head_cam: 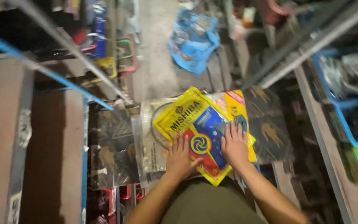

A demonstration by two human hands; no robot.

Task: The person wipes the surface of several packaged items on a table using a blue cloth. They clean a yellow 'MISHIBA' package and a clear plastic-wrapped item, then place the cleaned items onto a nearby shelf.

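A flat yellow plastic packet (195,120) with a blue and red panel and a round swirl mark lies on top of a stack of similar packets. My left hand (180,159) presses flat on its lower left part, fingers spread. My right hand (233,145) rests flat on its right side, partly over a second yellow and red packet (233,103) beneath. A clear packet (148,141) holding a dark ring-shaped cable lies under them to the left. Neither hand grips anything.
Dark printed sheets (112,149) lie left and right under the stack. A brown shelf surface (42,157) is at left, metal rails (75,49) cross above, a blue bundle (193,39) lies on the floor beyond, and blue and green crates (344,112) stand at right.
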